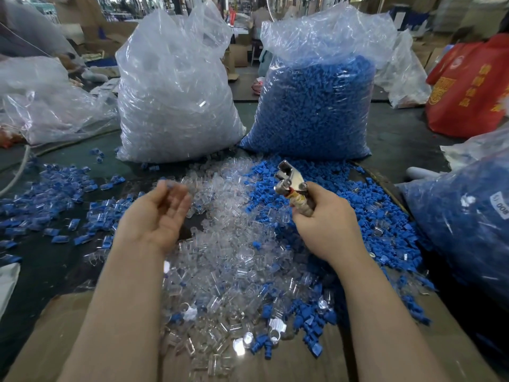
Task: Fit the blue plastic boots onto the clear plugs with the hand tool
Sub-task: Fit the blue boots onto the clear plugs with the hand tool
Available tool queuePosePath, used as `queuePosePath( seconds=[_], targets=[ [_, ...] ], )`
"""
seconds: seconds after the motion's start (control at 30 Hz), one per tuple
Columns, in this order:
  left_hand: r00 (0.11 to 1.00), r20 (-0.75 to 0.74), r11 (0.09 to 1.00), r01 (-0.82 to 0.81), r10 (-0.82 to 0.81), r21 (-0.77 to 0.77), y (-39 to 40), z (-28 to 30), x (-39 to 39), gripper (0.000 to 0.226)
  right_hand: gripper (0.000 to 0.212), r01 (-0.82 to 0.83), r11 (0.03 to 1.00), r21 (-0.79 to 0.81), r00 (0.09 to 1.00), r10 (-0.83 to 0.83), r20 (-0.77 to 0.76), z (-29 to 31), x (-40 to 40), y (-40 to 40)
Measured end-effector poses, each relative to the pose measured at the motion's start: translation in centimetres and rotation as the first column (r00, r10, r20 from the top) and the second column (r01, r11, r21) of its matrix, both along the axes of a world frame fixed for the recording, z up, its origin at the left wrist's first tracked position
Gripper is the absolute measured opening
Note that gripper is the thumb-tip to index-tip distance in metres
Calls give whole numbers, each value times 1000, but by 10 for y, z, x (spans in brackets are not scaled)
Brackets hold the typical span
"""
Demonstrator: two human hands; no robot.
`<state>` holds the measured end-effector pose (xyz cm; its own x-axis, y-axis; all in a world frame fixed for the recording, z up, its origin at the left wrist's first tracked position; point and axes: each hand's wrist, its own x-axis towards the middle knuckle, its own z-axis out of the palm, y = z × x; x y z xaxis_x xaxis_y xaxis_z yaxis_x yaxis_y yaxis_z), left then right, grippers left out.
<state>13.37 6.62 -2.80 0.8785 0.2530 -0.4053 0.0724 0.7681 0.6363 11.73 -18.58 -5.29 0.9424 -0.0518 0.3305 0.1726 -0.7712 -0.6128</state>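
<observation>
Cardboard (68, 326) under the forearms carries a loose spill of clear plugs (234, 257). Far left, joined blue-and-clear pieces (49, 194) lie scattered. Next, the left hand (157, 213) hovers palm-up with fingers loosely curled; whether it holds anything is blurred. Past the clear heap, the right hand (325, 219) grips the hand tool (292, 183), its metal head raised and empty. Blue boots (344, 194) are piled just beyond it. Best to seat one small, ridged boot squarely before squeezing, I judge.
</observation>
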Motion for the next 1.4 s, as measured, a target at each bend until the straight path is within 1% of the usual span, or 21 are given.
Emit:
queuePosePath(
  seconds=[0.07,0.13,0.23,0.33,0.4,0.47,0.53,0.57,0.6,0.63,0.67,0.7,0.77,0.83,0.87,0.9,0.97,1.03,1.07,1.23,1.4],
  targets=[
    [987,-68,964,-157,146,-213,18,-4,-2,13,5,20,1000,-9,1000,-20,-6,-1,2,-1],
    [962,-109,898,-274,252,-345,33,-8,-5,14,3,31,999,-9,999,-31,-10,-2,3,-2],
    [927,-96,844,-371,364,-387,47,-16,-5,30,6,46,999,-6,999,-46,-21,-2,3,-4],
    [917,-26,849,-380,399,-367,53,-17,-4,39,3,57,998,-14,998,-57,-23,-1,2,-4],
    [938,11,897,-329,348,-294,51,-13,-3,42,2,61,998,-17,998,-61,-25,-1,3,-4],
    [968,10,959,-248,252,-136,42,-9,-2,41,3,59,998,-14,998,-59,-34,-1,3,-3],
    [989,-13,982,-145,148,118,30,-2,-3,26,5,54,998,-11,998,-55,-41,0,3,-3],
    [996,-18,954,-78,87,289,24,1,-5,19,5,53,999,-10,998,-53,-42,0,3,-3],
    [1000,-20,880,8,2,474,17,4,-7,14,6,53,999,-7,998,-53,-42,0,4,-2],
    [994,-28,760,98,-105,643,11,7,-10,13,7,56,998,-3,998,-56,-43,0,4,-2],
    [973,-47,614,178,-224,769,3,10,-13,13,8,60,998,0,997,-59,-45,0,4,-2],
    [937,-76,473,241,-341,848,-5,13,-15,12,9,62,998,2,997,-62,-48,0,4,-2],
    [832,-142,247,316,-536,916,-21,16,-19,11,10,65,998,2,996,-65,-58,0,4,-2],
    [717,-223,69,354,-660,933,-37,16,-21,10,11,64,998,8,996,-63,-66,1,4,-2],
    [674,-266,-7,360,-689,933,-44,14,-22,10,11,62,998,14,996,-61,-68,1,4,-3],
    [649,-304,-78,353,-697,932,-49,13,-22,10,10,60,998,19,996,-58,-69,0,4,-2],
    [637,-367,-204,317,-677,926,-56,10,-22,12,9,56,998,24,996,-54,-67,0,3,-2],
    [638,-408,-283,294,-653,913,-59,8,-22,16,9,52,998,23,997,-51,-64,0,3,-2],
    [640,-417,-299,290,-645,909,-59,8,-21,17,9,52,998,21,997,-51,-62,1,3,-2],
    [669,-409,-327,254,-621,910,-60,9,-20,22,10,49,999,20,997,-48,-65,1,3,0],
    [719,-370,-325,208,-589,922,-62,7,-19,16,8,55,998,34,996,-53,-66,0,2,2]
  ],
)
